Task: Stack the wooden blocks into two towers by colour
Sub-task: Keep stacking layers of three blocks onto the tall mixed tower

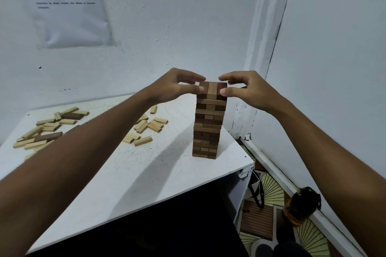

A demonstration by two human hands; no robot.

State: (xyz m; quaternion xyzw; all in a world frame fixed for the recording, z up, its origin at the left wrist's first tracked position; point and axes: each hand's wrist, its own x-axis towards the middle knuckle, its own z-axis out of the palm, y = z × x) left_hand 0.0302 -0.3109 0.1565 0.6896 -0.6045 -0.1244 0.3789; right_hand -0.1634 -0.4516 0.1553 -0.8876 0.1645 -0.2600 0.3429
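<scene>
A tall tower of brown wooden blocks (208, 125) stands near the right edge of the white table (129, 173). Its top layer (212, 89) holds three blocks side by side. My left hand (177, 87) pinches the left side of that top layer between thumb and fingers. My right hand (244, 88) pinches its right side the same way. Several loose light blocks (146, 127) lie scattered behind my left arm. More light blocks with a few dark ones (48, 129) lie at the table's far left.
White walls close in behind and to the right of the table. A printed paper sheet (66, 2) hangs on the back wall. The table's right edge drops to a patterned floor (271, 194) where a dark object (300, 204) sits by the baseboard.
</scene>
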